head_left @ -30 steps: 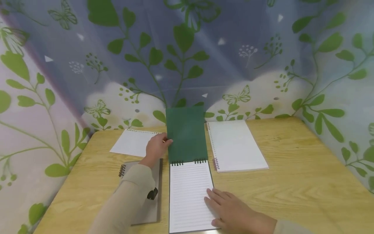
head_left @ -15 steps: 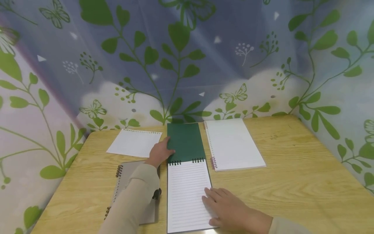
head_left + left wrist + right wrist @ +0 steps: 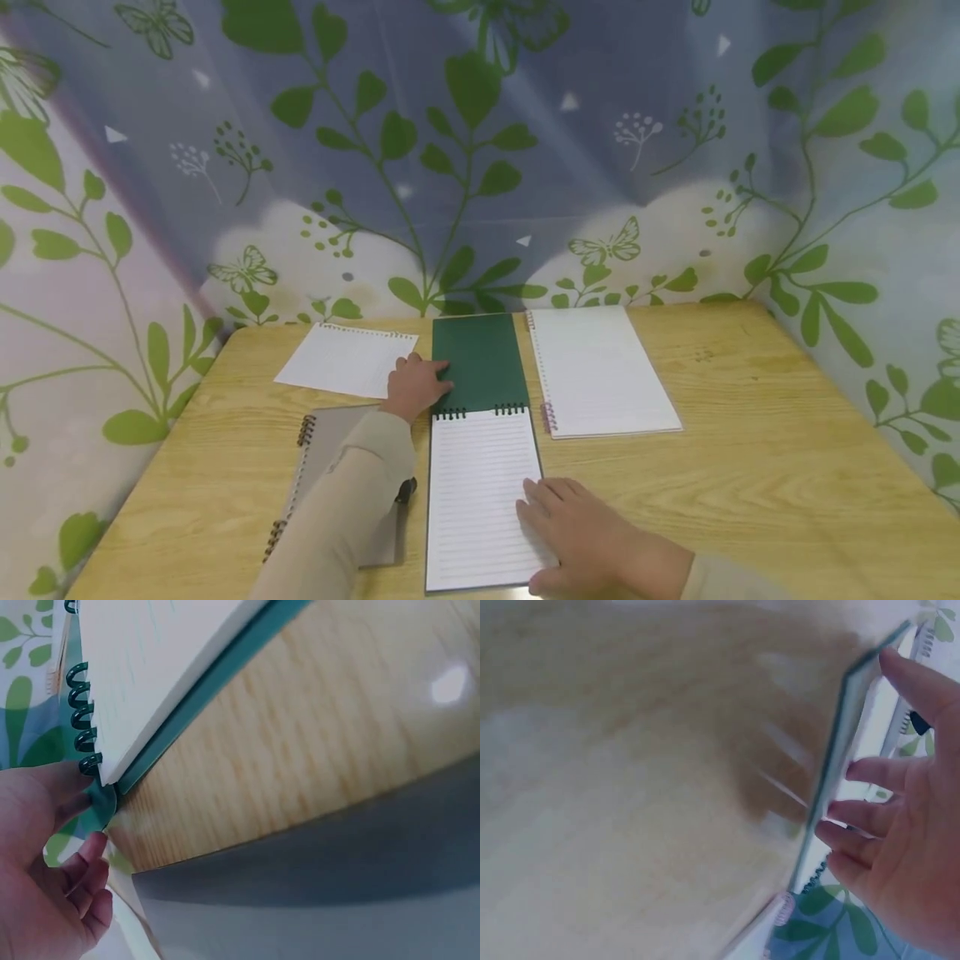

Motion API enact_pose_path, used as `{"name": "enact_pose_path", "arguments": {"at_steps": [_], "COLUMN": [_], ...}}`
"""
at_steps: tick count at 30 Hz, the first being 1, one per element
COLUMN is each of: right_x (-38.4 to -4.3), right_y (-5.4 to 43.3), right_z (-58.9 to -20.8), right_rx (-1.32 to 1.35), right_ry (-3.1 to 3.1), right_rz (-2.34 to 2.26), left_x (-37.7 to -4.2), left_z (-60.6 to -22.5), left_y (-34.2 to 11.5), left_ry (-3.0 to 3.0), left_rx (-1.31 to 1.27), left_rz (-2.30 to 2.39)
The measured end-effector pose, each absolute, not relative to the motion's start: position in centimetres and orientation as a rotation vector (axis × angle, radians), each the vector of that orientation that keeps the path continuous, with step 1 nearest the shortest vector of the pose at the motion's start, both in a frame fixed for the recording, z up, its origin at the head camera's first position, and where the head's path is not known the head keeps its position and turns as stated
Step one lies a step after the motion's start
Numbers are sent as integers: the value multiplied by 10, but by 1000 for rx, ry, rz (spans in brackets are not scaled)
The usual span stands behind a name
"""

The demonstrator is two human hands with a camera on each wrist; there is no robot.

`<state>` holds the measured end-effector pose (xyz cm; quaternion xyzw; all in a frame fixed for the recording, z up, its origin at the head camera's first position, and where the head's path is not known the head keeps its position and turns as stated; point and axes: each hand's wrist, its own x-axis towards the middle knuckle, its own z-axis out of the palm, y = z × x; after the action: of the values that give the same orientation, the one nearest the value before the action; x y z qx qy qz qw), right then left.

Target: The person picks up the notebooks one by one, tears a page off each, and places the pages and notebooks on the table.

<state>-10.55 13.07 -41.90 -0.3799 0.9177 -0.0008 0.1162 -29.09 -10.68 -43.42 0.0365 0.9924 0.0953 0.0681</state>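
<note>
A top-bound spiral notebook lies open in the head view, its green cover (image 3: pixel 480 358) folded back flat beyond the black coil and its lined page (image 3: pixel 483 500) facing up. My left hand (image 3: pixel 416 385) touches the cover's left edge above the coil. In the left wrist view the thumb and fingers of the left hand (image 3: pixel 52 847) are at that edge, close to the dark coil rings (image 3: pixel 85 716). Relaxed fingers of my right hand (image 3: pixel 577 529) rest on the lower right edge of the lined page. From the right wrist, the right hand (image 3: pixel 900 802) lies along the notebook's side.
A grey spiral notebook (image 3: pixel 341 425) lies left, partly under my left sleeve. Behind it is a white sheet-like pad (image 3: pixel 341 358) with a punched top edge. Right of the cover lies an open white notebook (image 3: pixel 603 371) with a pinkish coil. A printed cloth (image 3: pixel 555 167) borders the wooden table (image 3: pixel 750 500).
The green cover has gone from raised to lying flat on the table. My left hand has come down with it and now rests at its left edge; the right hand has stayed.
</note>
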Motion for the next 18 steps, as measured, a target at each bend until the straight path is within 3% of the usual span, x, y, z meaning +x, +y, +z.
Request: {"name": "enact_pose_path", "arguments": {"at_steps": [6,14,18], "right_x": [-109,-112,-116], "right_y": [133,128,126], "right_z": [-410,-410,-406], "right_rx": [-1215,-1593,-1640], "right_ry": [2663,2864,3038], "right_rz": [21,-96,-105], "left_x": [-288,-288,-276], "left_z": [-433,-436,-420], "left_y": [-107,-108,-101], "left_ry": [3023,3049,3039], "left_rx": [137,138,196], "left_rz": [297,336,413]}}
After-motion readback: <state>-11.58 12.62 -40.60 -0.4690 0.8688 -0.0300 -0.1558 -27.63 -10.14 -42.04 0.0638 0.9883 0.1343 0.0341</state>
